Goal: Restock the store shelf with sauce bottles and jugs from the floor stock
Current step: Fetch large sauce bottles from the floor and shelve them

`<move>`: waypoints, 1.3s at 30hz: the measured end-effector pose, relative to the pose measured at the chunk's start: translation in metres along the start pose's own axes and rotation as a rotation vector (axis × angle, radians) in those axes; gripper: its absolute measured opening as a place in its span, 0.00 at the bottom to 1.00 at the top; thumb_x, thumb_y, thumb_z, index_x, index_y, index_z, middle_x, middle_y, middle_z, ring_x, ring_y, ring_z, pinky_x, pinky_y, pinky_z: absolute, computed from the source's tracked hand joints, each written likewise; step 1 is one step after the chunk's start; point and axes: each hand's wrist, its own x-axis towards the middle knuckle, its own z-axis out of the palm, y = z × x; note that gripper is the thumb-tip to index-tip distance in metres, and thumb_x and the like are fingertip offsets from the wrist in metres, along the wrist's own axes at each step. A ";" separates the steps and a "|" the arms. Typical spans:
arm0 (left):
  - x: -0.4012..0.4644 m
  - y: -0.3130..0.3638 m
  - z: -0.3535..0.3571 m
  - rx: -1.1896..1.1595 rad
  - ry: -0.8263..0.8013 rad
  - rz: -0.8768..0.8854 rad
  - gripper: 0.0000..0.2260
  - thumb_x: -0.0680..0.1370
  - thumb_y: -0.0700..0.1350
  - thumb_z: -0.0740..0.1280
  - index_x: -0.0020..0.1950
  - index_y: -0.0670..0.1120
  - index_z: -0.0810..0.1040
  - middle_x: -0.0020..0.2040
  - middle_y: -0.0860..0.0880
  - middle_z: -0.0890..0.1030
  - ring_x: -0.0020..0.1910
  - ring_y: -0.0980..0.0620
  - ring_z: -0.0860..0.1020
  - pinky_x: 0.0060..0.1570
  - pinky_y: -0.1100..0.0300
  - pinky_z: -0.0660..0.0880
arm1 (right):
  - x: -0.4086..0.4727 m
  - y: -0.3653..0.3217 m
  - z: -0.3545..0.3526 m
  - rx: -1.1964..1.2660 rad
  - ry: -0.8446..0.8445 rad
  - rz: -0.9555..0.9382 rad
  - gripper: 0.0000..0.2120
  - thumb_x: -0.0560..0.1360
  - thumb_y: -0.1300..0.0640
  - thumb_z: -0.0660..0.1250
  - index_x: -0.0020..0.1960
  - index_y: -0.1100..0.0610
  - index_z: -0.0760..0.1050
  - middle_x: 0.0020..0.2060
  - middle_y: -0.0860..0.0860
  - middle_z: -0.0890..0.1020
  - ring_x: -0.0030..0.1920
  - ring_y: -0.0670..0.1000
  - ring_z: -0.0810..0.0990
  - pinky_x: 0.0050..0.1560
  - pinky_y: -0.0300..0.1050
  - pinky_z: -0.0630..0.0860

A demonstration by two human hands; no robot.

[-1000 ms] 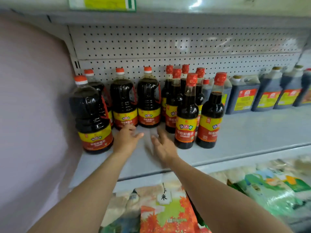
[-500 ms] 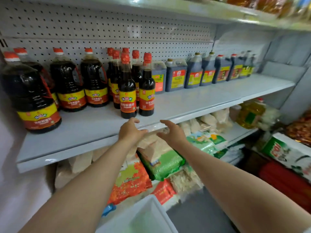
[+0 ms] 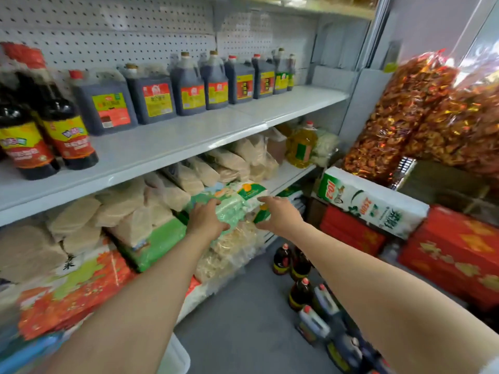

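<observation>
**Hands off the shelf, turning toward the floor stock**

Both hands have come away from the shelf (image 3: 172,141) edge and dropped lower, and the view has swung right, so the floor stock now shows. From where I stand that reads as one placement finished and the next pick-up about to start.

At the left end of the shelf stand the tall sauce bottles (image 3: 48,130), dark with red and yellow labels. Along the back edge runs a row of square jugs (image 3: 151,97), reaching to the far right corner; the front of the shelf beside them is bare board, so there is room for more.

Below, the lower shelf holds bagged grains (image 3: 118,211) and a yellow oil jug (image 3: 301,145) at its right end.

The left hand (image 3: 206,220) hangs in front of a green bag (image 3: 232,209), fingers loosely curled, holding nothing. The right hand (image 3: 279,214) is beside it, fingers spread and relaxed, also holding nothing.

On the floor to the right wait the floor bottles (image 3: 297,265), a cluster of dark bottles and jugs, not yet touched.
</observation>
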 end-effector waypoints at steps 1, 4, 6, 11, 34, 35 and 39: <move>-0.001 0.016 0.016 0.005 -0.012 0.010 0.33 0.70 0.52 0.77 0.72 0.52 0.69 0.67 0.41 0.71 0.66 0.41 0.71 0.63 0.55 0.68 | -0.005 0.021 -0.003 -0.007 -0.012 0.008 0.38 0.72 0.45 0.75 0.77 0.49 0.64 0.70 0.55 0.73 0.73 0.59 0.65 0.65 0.56 0.73; -0.007 0.055 0.060 -0.005 -0.068 0.006 0.32 0.71 0.51 0.76 0.72 0.52 0.69 0.68 0.41 0.69 0.66 0.40 0.71 0.64 0.54 0.69 | -0.022 0.077 -0.009 -0.017 -0.044 0.024 0.37 0.74 0.47 0.75 0.78 0.52 0.63 0.70 0.57 0.73 0.73 0.61 0.65 0.67 0.57 0.71; -0.013 0.073 0.086 0.006 -0.111 -0.009 0.33 0.71 0.50 0.77 0.73 0.52 0.69 0.68 0.41 0.68 0.66 0.39 0.71 0.65 0.52 0.70 | -0.033 0.108 -0.007 0.005 -0.069 0.048 0.38 0.74 0.48 0.75 0.79 0.52 0.62 0.72 0.57 0.72 0.74 0.61 0.64 0.68 0.57 0.70; -0.014 0.105 0.135 0.055 -0.192 0.005 0.33 0.71 0.48 0.77 0.73 0.52 0.69 0.70 0.41 0.68 0.67 0.39 0.69 0.65 0.52 0.69 | -0.047 0.169 0.004 0.089 -0.065 0.108 0.38 0.73 0.45 0.75 0.78 0.52 0.63 0.72 0.55 0.73 0.74 0.61 0.66 0.68 0.60 0.71; 0.238 0.146 0.377 0.120 -0.706 0.138 0.30 0.72 0.52 0.76 0.72 0.53 0.70 0.67 0.44 0.73 0.66 0.42 0.73 0.61 0.51 0.72 | 0.095 0.386 0.134 0.304 -0.303 0.720 0.35 0.76 0.45 0.72 0.77 0.54 0.64 0.72 0.55 0.73 0.71 0.58 0.71 0.67 0.54 0.72; 0.249 0.141 0.393 0.140 -0.733 0.138 0.30 0.73 0.53 0.75 0.72 0.53 0.70 0.67 0.44 0.74 0.66 0.42 0.73 0.60 0.52 0.72 | 0.099 0.396 0.148 0.317 -0.321 0.753 0.34 0.75 0.46 0.72 0.77 0.54 0.65 0.70 0.55 0.74 0.70 0.58 0.72 0.66 0.53 0.72; 0.275 0.121 0.456 0.176 -0.831 0.132 0.29 0.74 0.56 0.74 0.72 0.53 0.70 0.67 0.45 0.76 0.66 0.43 0.73 0.58 0.53 0.72 | 0.105 0.429 0.202 0.395 -0.387 0.861 0.34 0.75 0.49 0.73 0.77 0.55 0.65 0.71 0.55 0.74 0.70 0.59 0.72 0.65 0.50 0.71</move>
